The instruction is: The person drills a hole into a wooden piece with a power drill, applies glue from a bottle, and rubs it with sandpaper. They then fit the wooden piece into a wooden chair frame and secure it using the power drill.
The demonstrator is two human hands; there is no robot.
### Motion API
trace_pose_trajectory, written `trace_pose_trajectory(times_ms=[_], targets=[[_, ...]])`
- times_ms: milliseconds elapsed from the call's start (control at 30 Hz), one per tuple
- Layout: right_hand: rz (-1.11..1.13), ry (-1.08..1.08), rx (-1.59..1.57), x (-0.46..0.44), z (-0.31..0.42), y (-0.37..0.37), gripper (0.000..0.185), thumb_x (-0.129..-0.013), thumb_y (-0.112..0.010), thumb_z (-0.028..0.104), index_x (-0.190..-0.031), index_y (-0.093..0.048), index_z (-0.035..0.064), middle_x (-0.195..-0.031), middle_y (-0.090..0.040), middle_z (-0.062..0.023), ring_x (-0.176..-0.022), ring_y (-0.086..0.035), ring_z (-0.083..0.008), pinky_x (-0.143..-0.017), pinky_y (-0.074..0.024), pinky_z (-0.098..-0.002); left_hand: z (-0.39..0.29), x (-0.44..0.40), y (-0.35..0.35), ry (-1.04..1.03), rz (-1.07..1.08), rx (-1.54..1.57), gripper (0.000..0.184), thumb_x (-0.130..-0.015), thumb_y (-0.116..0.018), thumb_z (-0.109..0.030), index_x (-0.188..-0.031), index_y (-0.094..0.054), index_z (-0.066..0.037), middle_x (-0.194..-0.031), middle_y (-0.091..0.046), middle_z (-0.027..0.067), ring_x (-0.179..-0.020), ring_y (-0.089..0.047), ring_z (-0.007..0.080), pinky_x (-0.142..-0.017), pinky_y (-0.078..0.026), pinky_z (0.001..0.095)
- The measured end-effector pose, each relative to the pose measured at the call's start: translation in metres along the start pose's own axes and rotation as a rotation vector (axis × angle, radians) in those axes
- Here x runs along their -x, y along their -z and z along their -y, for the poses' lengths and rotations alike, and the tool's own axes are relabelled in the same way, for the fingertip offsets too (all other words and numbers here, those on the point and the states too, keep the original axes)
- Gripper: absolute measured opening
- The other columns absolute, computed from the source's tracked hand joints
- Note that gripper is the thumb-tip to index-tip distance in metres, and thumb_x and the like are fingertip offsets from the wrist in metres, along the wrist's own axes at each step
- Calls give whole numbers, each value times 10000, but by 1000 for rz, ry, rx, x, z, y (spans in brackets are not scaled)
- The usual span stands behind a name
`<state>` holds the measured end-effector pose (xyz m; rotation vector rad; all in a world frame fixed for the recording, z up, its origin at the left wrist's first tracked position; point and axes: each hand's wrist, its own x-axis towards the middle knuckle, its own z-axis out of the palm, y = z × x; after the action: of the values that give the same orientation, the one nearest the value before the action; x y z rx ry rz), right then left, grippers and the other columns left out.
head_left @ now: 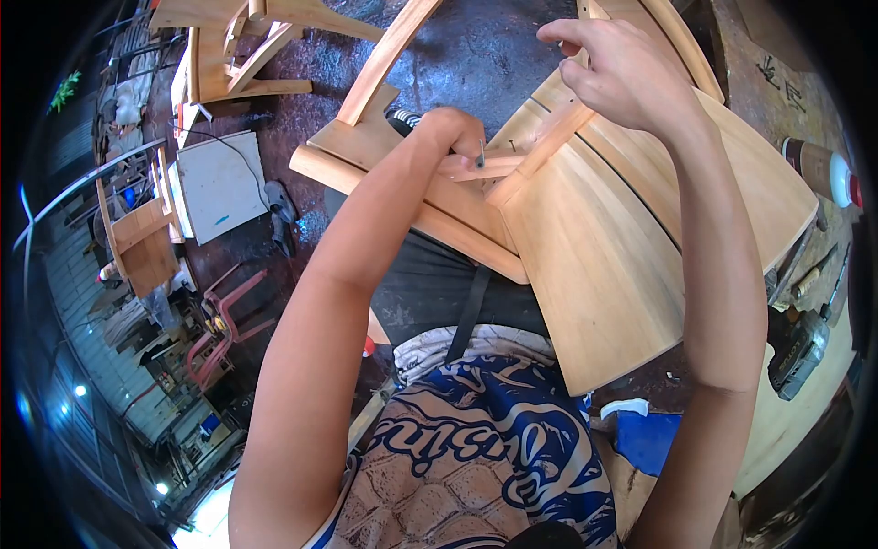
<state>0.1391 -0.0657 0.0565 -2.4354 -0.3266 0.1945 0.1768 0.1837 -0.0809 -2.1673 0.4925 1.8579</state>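
A light wooden chair frame (599,265) lies tilted across my lap, its wide curved panels facing up. My left hand (455,135) is closed around the end of a short wooden bar (498,167) between the chair parts; its fingertips are partly hidden. A metal screw (480,156) stands up from the bar beside those fingers, and a second screw (512,145) shows just behind. Above the chair's crosspiece (554,139), my right hand (617,73) hovers with index finger and thumb apart, and nothing shows between them.
Another wooden chair (219,59) is at the upper left. A white board (219,186), dark shoes (282,215) and a red plastic chair (224,320) are on the left. On the right are a power drill (798,355) and a white bottle (839,178).
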Motion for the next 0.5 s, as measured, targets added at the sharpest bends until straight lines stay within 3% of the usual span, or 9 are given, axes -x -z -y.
trace_pose_trajectory(times_ms=[333,400,500], targets=[[-5,-5,-3,-1,2,-2,451,-846,-522,138,-1261,-649,18,-1038,-716,-201,-887,-694,-319,-826,-534,-422,-3,-3,-1,33,-7,-64,485,-713,-821,-204,-1179,-734,-100,-1272,-668,185,-1165,-641,360,-937,-515,472],[39,6,-26,-6,-11,-15,435,-847,-528,123,-1250,-657,19,-1025,-719,-200,-894,-696,-318,-831,-535,-420,0,-6,-4,17,-39,-94,543,-735,-762,-157,-1273,-690,-155,-1015,-728,162,-835,-693,291,-733,-547,438],[186,-48,-33,-9,-28,-55,363,-839,-553,107,-1167,-697,47,-1012,-724,-186,-953,-690,-329,-879,-533,-426,-3,0,-2,16,-56,-91,534,-729,-772,-145,-1259,-700,-153,-1017,-726,169,-843,-695,302,-719,-555,441]])
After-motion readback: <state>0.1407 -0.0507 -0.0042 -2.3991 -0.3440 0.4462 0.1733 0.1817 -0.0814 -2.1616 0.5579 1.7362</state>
